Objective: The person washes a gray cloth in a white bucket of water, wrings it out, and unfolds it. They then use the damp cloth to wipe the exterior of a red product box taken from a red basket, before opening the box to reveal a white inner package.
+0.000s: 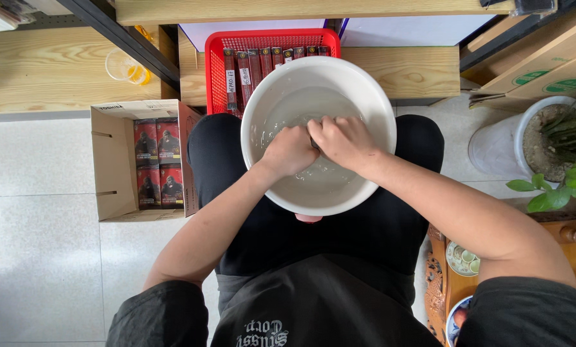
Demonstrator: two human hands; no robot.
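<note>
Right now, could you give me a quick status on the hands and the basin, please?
Both hands, left and right, fisted together inside white basin. Something small and dark between them, unclear. Basin on lap. Red basket behind.

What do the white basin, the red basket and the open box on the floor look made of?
White basin: probably glossy plastic, smooth rim with soft highlights.
Red basket: moulded plastic, with lattice walls.
Open box: matte brown cardboard, with folded flaps and cut slots.

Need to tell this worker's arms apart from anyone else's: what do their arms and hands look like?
Both arms are bare from short black sleeves down. The left hand and right hand wear no gloves; no watch, rings or bands show. The sleeves belong to a black top with pale lettering on the front.
</note>
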